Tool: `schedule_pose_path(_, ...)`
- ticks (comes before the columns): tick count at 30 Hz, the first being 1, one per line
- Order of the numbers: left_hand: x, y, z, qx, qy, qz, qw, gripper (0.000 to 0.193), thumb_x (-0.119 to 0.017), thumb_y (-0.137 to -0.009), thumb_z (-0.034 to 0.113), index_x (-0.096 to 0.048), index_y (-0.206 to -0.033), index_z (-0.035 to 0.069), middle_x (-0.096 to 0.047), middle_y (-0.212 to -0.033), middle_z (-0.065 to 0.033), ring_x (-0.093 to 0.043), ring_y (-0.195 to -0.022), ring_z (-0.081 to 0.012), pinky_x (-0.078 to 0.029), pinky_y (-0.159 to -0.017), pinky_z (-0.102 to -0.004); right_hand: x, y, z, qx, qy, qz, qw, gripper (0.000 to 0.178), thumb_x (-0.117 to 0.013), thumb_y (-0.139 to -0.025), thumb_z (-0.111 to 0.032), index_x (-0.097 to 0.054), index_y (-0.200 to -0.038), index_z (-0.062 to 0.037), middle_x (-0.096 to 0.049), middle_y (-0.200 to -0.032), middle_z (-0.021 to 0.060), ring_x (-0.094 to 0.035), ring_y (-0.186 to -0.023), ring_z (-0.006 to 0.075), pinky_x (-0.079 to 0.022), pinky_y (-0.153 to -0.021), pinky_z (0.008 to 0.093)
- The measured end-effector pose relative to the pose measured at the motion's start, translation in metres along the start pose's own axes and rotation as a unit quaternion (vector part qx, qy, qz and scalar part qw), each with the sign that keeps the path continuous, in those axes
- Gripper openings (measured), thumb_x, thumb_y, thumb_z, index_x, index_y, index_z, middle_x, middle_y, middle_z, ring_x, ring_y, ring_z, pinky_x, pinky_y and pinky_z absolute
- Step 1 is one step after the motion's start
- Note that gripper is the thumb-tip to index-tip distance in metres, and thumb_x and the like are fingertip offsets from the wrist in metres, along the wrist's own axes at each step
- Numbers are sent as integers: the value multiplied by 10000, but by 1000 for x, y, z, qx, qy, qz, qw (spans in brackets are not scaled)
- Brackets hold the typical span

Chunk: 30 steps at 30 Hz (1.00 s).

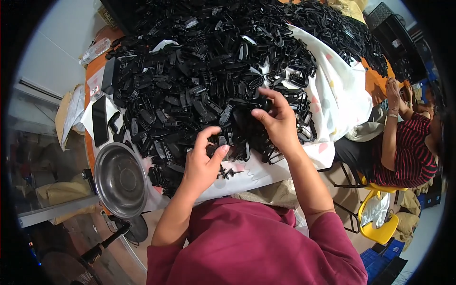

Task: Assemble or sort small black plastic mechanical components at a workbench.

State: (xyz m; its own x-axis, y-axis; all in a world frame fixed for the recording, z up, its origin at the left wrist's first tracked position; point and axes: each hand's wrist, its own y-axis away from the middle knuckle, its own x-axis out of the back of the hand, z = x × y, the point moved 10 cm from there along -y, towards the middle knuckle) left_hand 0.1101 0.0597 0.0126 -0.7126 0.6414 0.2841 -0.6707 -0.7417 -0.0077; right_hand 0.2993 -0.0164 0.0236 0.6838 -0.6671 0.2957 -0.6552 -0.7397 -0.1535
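Heaped over the table is a big pile of small black plastic parts (192,88), many of them clip-shaped. Over the near edge of the pile, my left hand (202,164) has its thumb and forefinger spread apart. Black pieces show in that gap, apparently lying in the pile behind it. Farther forward and to the right, my right hand (279,121) also holds its thumb and forefinger apart above the parts. Dark pieces fill the view between those fingertips, and no held part stands out. A few small black pieces (229,173) lie on the white cloth near my left wrist.
At the left edge sit a round metal bowl (121,180), a dark phone (99,121) and a clear plastic bottle (96,51). White patterned cloth (339,90) bunches at the right. Beyond it, a person in a striped top (408,147) sits near a yellow chair (380,225).
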Motion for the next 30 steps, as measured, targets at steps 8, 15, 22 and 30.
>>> schedule_pose_path(8,-21,2,-6,168,393,-153,891,307,-586,-851,81,-538,-1154,58,-578,-859,-30,-515,-702,-54,-422,-617,-183,6,11,2,-170,-250,18,953,128,-625,-794,-20,-573,-908,7,-605,-775,68,-618,-674,147,-509,-531,233)
schedule_pose_path(15,-5,-14,29,-69,79,-44,993,261,-672,-784,125,-617,-1015,18,-563,-854,-17,-520,-731,-83,-419,-642,-202,-34,39,-8,-258,-467,-108,839,105,-597,-818,-39,-567,-905,12,-595,-730,95,-616,-555,181,-512,-427,234)
schedule_pose_path(22,-4,-10,26,-38,141,-28,989,264,-690,-740,96,-626,-987,30,-586,-923,-75,-557,-845,-177,-435,-753,-260,-38,51,-11,-267,-395,-127,870,84,-642,-790,-33,-590,-835,14,-600,-664,65,-574,-503,113,-475,-420,208)
schedule_pose_path(30,-2,-2,64,-239,-108,-29,965,251,-696,-737,87,-627,-971,30,-593,-886,-67,-560,-816,-146,-443,-715,-252,-43,53,1,-303,-309,-184,883,127,-678,-769,-75,-574,-729,-14,-567,-586,52,-539,-447,113,-376,-335,196)
